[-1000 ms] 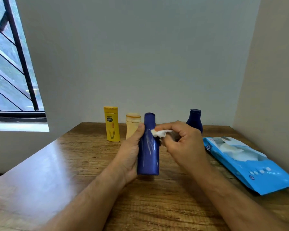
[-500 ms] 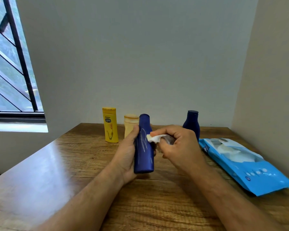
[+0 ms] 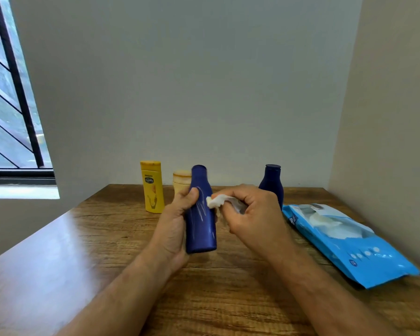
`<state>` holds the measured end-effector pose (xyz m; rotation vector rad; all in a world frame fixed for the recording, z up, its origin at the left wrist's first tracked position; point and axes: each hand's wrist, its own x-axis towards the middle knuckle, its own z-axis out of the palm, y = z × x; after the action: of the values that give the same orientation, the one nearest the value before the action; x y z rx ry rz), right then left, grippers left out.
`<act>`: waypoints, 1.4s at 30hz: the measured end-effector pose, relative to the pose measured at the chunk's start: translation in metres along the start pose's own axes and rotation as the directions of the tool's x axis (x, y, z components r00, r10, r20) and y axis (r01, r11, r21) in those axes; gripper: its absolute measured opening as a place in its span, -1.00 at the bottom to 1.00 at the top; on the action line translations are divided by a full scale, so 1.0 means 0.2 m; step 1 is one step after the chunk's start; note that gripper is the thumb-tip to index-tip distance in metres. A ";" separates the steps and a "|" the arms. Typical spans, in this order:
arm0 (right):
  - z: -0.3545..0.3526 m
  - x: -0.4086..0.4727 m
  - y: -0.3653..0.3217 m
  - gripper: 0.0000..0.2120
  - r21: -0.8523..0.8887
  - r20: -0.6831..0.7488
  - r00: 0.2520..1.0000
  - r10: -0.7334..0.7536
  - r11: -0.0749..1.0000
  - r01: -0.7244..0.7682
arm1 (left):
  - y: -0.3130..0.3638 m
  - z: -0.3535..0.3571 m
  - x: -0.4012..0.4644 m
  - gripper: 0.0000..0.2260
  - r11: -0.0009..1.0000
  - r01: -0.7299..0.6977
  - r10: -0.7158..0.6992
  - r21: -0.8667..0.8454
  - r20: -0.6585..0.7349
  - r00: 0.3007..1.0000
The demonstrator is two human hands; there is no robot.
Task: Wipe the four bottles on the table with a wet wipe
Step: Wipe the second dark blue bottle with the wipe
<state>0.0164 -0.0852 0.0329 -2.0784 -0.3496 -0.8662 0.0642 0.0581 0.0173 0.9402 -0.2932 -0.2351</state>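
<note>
The left hand point(image 3: 174, 226) had its grip wrapped around the tall blue bottle point(image 3: 201, 219), held upright above the desk point(image 3: 87, 251) near its centre, while the right hand point(image 3: 249, 214) pinched the wet wipe point(image 3: 216, 201) against the bottle's shoulder at its 3 o'clock side. To do this well, the left hand should probably turn the bottle (streaks showed on its front) while the wipe travelled neck to base. The yellow bottle point(image 3: 152, 187), beige bottle point(image 3: 181, 181) and short blue bottle point(image 3: 272, 184) stood behind, toward 12 o'clock.

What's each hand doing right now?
Left hand: grips the blue bottle, upright.
Right hand: pinches the wipe against the bottle.
</note>
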 end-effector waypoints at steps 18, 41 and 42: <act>-0.02 0.02 -0.01 -0.84 0.171 -0.083 0.989 0.122 0.979 -0.107 | -0.02 0.02 -0.02 -0.58 0.999 0.007 -0.012 0.048 0.106 0.994; -0.06 0.00 -0.03 -0.93 0.120 0.495 0.830 0.255 0.927 -0.356 | 0.05 0.01 0.00 -0.64 0.984 0.109 -0.108 -0.138 0.017 0.994; -0.05 0.00 -0.04 -0.92 0.114 0.488 0.833 0.261 0.927 -0.357 | 0.05 0.01 -0.01 -0.65 0.985 0.119 -0.117 -0.128 0.025 0.993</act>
<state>0.0075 -0.0884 0.0424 -2.0561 -0.3208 -0.1179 0.0620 0.0626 0.0268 0.8285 -0.2355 -0.3673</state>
